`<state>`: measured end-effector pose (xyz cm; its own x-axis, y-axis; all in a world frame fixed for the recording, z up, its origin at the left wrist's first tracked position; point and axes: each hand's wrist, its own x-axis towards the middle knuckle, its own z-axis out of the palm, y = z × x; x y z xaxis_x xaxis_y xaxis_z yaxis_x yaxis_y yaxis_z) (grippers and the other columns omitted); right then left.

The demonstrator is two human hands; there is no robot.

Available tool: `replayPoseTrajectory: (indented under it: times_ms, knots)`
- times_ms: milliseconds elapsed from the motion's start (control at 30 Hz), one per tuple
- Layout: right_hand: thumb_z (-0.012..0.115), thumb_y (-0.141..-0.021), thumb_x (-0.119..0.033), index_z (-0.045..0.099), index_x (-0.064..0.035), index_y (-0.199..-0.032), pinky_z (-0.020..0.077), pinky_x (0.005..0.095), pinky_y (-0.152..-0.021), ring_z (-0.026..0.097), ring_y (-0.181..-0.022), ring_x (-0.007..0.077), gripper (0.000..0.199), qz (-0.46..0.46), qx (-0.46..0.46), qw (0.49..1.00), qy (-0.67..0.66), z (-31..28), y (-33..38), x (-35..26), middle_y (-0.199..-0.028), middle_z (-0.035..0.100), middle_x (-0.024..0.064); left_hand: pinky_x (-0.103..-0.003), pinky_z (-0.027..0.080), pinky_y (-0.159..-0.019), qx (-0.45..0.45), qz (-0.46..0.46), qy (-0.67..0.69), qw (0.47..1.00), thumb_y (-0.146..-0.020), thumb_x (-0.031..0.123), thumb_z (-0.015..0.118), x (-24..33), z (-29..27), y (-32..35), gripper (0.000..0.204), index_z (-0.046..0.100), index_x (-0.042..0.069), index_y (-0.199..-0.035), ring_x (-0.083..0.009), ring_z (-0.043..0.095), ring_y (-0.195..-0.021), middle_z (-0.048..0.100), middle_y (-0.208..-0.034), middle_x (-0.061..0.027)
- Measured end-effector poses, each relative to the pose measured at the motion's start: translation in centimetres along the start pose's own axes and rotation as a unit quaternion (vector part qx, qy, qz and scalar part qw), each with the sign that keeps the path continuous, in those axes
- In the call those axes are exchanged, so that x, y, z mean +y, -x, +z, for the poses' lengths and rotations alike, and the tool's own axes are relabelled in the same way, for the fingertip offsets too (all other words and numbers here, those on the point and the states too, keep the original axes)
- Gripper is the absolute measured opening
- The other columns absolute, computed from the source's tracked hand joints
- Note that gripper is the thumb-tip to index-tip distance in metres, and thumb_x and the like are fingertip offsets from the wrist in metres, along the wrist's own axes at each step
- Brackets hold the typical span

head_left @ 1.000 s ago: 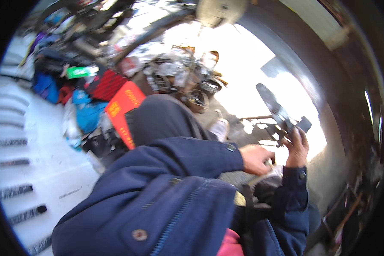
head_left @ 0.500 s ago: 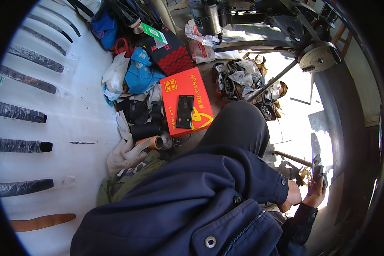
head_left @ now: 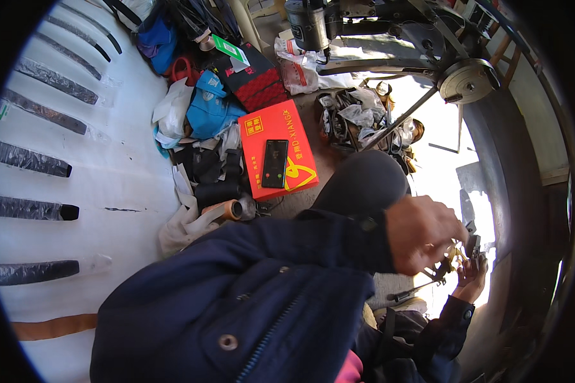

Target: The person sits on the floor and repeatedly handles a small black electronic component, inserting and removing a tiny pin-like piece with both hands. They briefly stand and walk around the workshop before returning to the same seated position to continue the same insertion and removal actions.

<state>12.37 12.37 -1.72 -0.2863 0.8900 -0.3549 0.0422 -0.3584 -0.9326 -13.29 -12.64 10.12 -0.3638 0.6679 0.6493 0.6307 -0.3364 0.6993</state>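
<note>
Head view shows the left hand [head_left: 421, 233] curled over a small dark metal part [head_left: 471, 246] that the right hand [head_left: 469, 277] pinches from below, low by the floor's right edge; steady support suits this fiddly grip.

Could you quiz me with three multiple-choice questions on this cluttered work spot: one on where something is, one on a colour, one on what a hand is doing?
1. Where does the black phone lie?
A. on the flat box
B. on the white sheet
C. in a hand

2. What colour is the flat box?
A. green
B. red
C. white

3. What is the left hand doing?
A. lying flat on the floor
B. curled, working at a small dark metal part
C. holding the phone

Answers: 1 A, the phone rests on the box lid. 2 B, the lid is bright red. 3 B, its fingers bend at the part, opposite the right hand.
</note>
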Motion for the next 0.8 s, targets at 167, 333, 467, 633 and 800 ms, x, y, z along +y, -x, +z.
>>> replayPoseTrajectory:
  times_ms: [167,333,467,633,800]
  knots:
    - [0.06,-0.101,-0.048,0.051,-0.0059,-0.142,0.047,0.0361,-0.09,0.06,-0.106,0.0194,0.059,-0.006,0.039,0.999,0.02,0.6,2.4,-0.6,-0.127,0.064,0.0108,-0.027,0.051,-0.073,0.225,-0.275,-0.034,0.934,-0.096,0.003,0.056,-5.1,-11.5,9.6,0.016,0.069,0.005,-0.106,-0.0099,0.063,-0.081,0.069,-0.094,-0.0059]
    - [0.062,-0.101,-0.041,0.055,-0.0064,-0.138,0.0474,0.0308,-0.079,0.06,-0.098,0.0144,0.051,-0.015,0.029,0.999,0.011,0.4,4.0,-1.6,-0.125,0.066,0.01,-0.041,0.051,-0.091,0.062,-0.457,-0.354,0.813,-0.083,0.022,0.073,-10.8,-16.4,27.4,0.038,0.067,0.01,-0.119,-0.0318,0.063,-0.102,0.062,-0.115,-0.014]
    - [0.063,-0.103,-0.028,0.06,-0.0063,-0.13,0.0517,0.0274,-0.07,0.065,-0.085,0.0129,0.035,-0.05,0.016,0.998,-0.028,0.5,5.0,-2.2,-0.108,0.071,0.0074,-0.052,0.045,-0.104,-0.046,-0.463,-0.462,0.755,-0.079,0.031,0.076,-13.1,-16.8,35.7,0.066,0.056,0.02,-0.141,-0.0431,0.048,-0.127,0.051,-0.138,-0.019]
    - [0.064,-0.102,-0.026,0.058,-0.0036,-0.133,0.052,0.0249,-0.067,0.068,-0.088,0.0142,0.039,-0.053,0.013,0.998,-0.011,0.7,5.7,-2.5,-0.107,0.069,0.0075,-0.057,0.041,-0.107,-0.054,-0.496,-0.513,0.699,-0.08,0.043,0.075,-15.1,-15.6,34.2,0.077,0.046,0.029,-0.151,-0.0424,0.04,-0.138,0.04,-0.154,-0.0181]
    - [0.062,-0.102,-0.024,0.058,-0.0034,-0.134,0.0529,0.0246,-0.065,0.068,-0.087,0.0144,0.038,-0.056,0.002,0.998,-0.012,-0.2,6.2,-2.2,-0.11,0.069,0.008,-0.06,0.038,-0.107,-0.118,-0.565,-0.514,0.635,-0.081,0.048,0.074,-15.8,-14.3,31.3,0.081,0.042,0.03,-0.153,-0.0398,0.036,-0.142,0.035,-0.158,-0.0166]
